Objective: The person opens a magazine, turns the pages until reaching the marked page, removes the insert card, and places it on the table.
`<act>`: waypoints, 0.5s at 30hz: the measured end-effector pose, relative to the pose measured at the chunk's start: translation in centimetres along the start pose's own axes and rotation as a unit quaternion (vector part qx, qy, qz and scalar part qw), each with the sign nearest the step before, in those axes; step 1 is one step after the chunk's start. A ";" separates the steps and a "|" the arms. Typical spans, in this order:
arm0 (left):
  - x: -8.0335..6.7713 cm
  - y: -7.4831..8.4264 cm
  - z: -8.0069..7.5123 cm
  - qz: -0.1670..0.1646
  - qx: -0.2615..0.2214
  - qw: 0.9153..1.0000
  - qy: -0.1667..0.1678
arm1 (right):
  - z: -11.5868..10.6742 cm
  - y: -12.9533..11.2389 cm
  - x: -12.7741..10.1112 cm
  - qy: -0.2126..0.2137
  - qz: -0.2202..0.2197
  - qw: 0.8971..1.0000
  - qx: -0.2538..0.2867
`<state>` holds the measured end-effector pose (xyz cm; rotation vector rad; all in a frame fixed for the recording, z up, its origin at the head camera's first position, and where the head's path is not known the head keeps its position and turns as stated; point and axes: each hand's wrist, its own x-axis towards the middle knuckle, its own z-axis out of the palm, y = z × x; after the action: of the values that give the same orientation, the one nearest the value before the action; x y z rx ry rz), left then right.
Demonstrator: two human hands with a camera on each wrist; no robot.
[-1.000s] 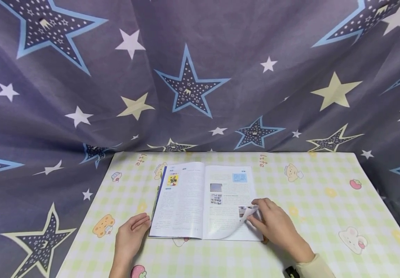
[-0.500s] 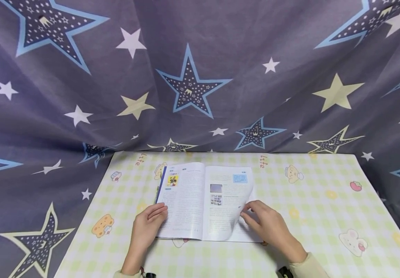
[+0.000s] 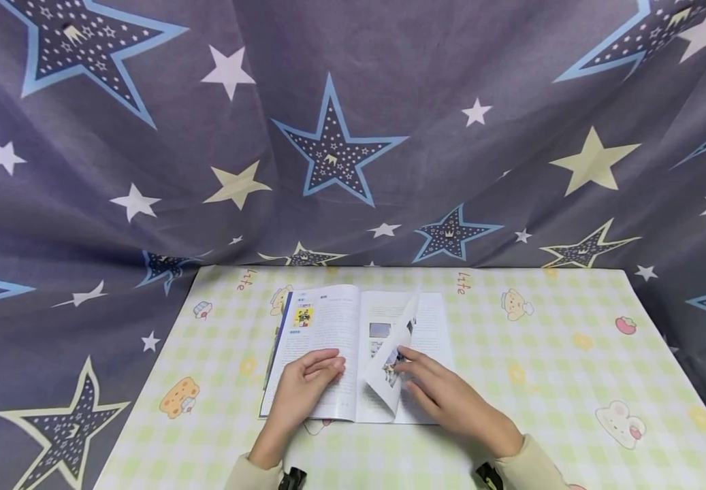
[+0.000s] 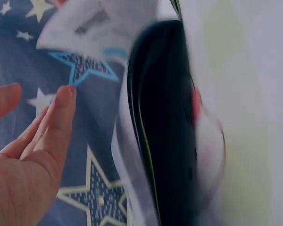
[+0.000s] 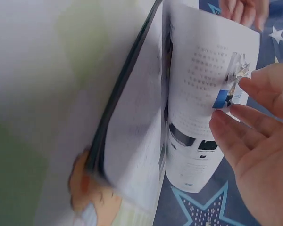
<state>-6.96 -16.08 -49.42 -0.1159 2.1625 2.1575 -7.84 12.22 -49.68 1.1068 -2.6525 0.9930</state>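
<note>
An open magazine [image 3: 322, 327] lies on the checked tablecloth near the front middle. My left hand [image 3: 322, 364] rests with straight fingers on its left page; the left wrist view shows that hand [image 4: 33, 155] open beside the blurred dark edge of the magazine [image 4: 165, 127]. My right hand [image 3: 416, 371] is on the right side, its straight fingers touching a lifted page [image 3: 398, 340] that stands nearly upright over the spine. In the right wrist view the fingertips [image 5: 236, 113] lie against the edge of that printed page [image 5: 203, 94].
The table [image 3: 542, 381] wears a green-and-white checked cloth with cartoon animals. A grey fabric with blue, white and yellow stars [image 3: 353, 136] hangs behind and drapes round both sides of the table.
My right hand has lifted the right page from its lower corner and swung it up towards the spine. My left hand has slid right, from the tablecloth onto the left page.
</note>
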 end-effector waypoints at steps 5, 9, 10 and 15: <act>0.2 -0.2 1.9 -0.005 0.009 0.999 -0.049 | 0.7 -0.4 0.3 -0.019 0.004 1.000 0.015; 0.2 -0.5 2.6 -0.002 0.038 0.998 -0.053 | 1.0 -0.4 0.4 -0.021 -0.004 1.000 0.017; 0.1 -0.5 2.6 -0.002 0.044 0.998 -0.050 | 1.0 -0.4 0.4 -0.020 -0.007 1.000 0.016; 0.1 -0.5 1.9 -0.009 0.048 0.998 -0.025 | 0.9 -0.2 0.0 -0.025 -0.008 1.000 -0.012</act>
<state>-7.02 -14.18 -49.94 -0.0731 2.2233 2.0197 -7.63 11.55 -50.30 1.1609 -2.6829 0.9403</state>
